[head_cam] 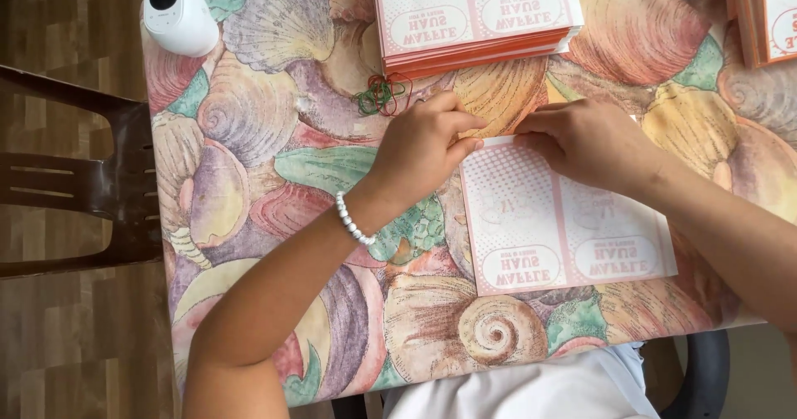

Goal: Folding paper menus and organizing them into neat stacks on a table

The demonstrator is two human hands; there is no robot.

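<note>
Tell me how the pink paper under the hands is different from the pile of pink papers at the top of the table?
The single sheet lies alone, flat on the shell-patterned tablecloth; the stack is many sheets piled up, showing orange edges. The left hand and right hand press on the single sheet's far edge; nobody touches the stack. The sheet sits near the person, the stack farther away. Both share the same pink-and-white printed design.

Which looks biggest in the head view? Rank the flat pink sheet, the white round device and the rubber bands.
1. Flat pink sheet, held by both hands.
2. White round device.
3. Rubber bands, a small tangle.
</note>
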